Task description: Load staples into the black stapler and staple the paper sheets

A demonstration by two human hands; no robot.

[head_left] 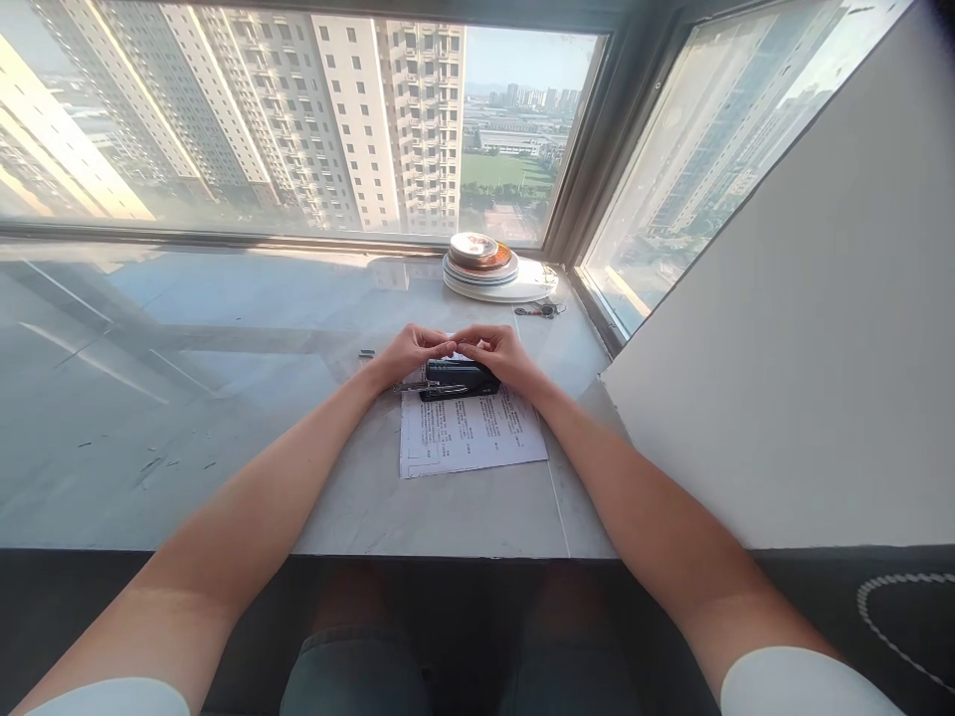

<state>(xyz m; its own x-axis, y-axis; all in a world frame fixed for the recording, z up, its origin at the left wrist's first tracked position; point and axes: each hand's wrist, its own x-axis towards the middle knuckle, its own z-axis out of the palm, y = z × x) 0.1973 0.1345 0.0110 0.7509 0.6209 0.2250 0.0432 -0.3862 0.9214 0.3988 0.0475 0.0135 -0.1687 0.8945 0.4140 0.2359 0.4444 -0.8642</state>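
Bare left hand (413, 351), bare right hand (503, 355): your fingertips are meeting, any grasp indiscernible. Black oblong stapler (457, 377): lying just beside them.

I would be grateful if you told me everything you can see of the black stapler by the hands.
The black stapler has a long, slightly glossy body that looks like plastic. A slim, silver, metal-looking strip runs along its near side and juts past its left end. It lies lengthwise from left to right on white printed paper, just nearer than the bare left hand and bare right hand. Whether either touches it is unclear.
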